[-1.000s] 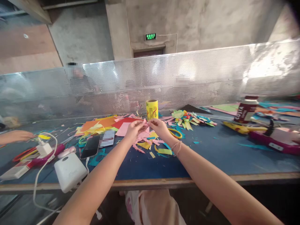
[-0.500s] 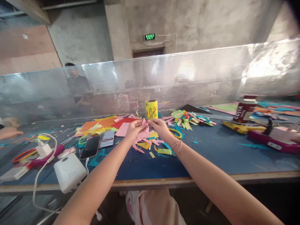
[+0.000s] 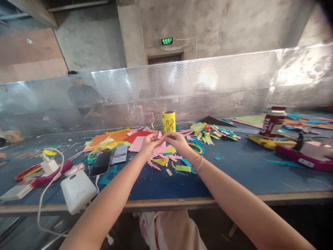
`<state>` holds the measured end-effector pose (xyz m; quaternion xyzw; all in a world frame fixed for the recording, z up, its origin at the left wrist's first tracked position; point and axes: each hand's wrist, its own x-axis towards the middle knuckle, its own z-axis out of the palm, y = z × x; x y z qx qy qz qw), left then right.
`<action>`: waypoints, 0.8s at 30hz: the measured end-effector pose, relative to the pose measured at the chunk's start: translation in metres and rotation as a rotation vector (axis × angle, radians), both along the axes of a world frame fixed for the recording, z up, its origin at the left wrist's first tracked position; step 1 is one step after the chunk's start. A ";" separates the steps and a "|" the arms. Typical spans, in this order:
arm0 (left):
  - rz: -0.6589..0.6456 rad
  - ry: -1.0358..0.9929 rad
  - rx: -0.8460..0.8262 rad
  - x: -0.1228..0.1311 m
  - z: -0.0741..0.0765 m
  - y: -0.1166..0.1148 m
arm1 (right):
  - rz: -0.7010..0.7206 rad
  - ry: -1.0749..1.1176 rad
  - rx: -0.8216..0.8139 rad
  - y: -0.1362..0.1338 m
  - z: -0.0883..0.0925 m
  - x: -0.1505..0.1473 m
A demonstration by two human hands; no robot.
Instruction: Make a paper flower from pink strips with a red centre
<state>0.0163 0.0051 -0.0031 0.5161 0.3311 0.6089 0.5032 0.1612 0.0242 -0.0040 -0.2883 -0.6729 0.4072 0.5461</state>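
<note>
Between my two hands is a small folded piece of pink paper (image 3: pixel 161 135), pinched at its edges. The fingers of my left hand (image 3: pixel 150 145) close on its left side. My right hand (image 3: pixel 178 141) grips it from the right, thumb and fingertips together. Pink paper scraps (image 3: pixel 159 150) and a flat pink sheet (image 3: pixel 136 143) lie beneath and beside the hands. Just behind them stands a yellow cardboard tube (image 3: pixel 169 122). To the right rests a fringed, multicoloured paper flower (image 3: pixel 201 130). The fingertips partly hide the folded paper.
A smartphone (image 3: pixel 100 163), a white power adapter (image 3: pixel 78 191) and cables lie left. On the right are a Costa bottle (image 3: pixel 273 122), a yellow tool (image 3: pixel 270 141) and a purple stapler-like object (image 3: pixel 304 158). A perforated metal screen (image 3: pixel 229 86) runs behind the table; people sit beyond it.
The fingers of my right hand have shifted slightly on the pink paper. At the far left, another person's hand has drawn back mostly out of view.
</note>
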 end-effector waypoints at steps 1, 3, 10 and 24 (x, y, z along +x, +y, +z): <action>0.002 0.022 0.009 0.000 0.000 0.000 | -0.008 -0.003 -0.003 -0.001 0.000 0.000; 0.007 0.057 0.029 0.000 -0.001 0.001 | -0.019 -0.001 -0.007 -0.002 0.001 0.000; -0.007 0.082 0.022 0.002 -0.001 -0.003 | -0.001 -0.011 -0.019 -0.005 0.003 0.000; 0.007 0.113 -0.016 0.003 0.004 -0.009 | -0.080 -0.002 -0.030 -0.007 0.005 -0.001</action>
